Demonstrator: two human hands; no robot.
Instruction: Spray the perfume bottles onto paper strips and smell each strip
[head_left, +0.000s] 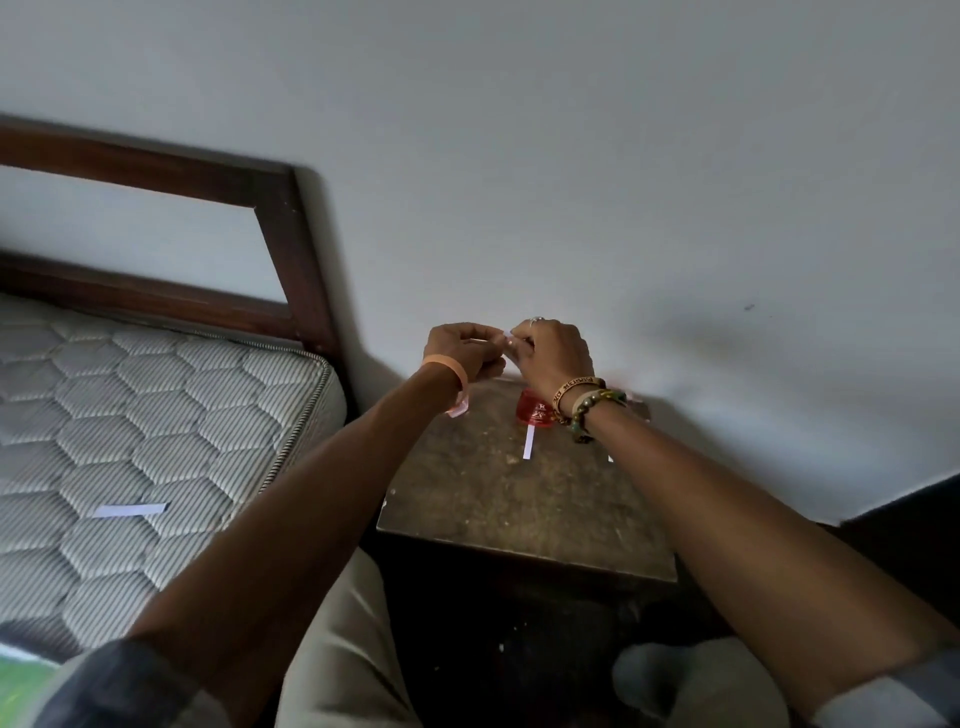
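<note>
Past rolled sleeves (130, 686), pinches paper strip (505, 333) between fingers (521, 347) of left hand (465, 351) and right hand (553, 353). Below fingers: red perfume bottle (535, 408) on worktop (493, 493), second strip (529, 441) beside it.

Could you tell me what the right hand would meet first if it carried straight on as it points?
Probably the left hand, which meets it at the paper strip both pinch; the wall lies just behind, though depth is unclear.

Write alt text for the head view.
The left hand and right hand pinch a small paper strip above a worn table. A red perfume bottle sits on the table with a second strip before it; a third strip lies on the mattress.
</note>
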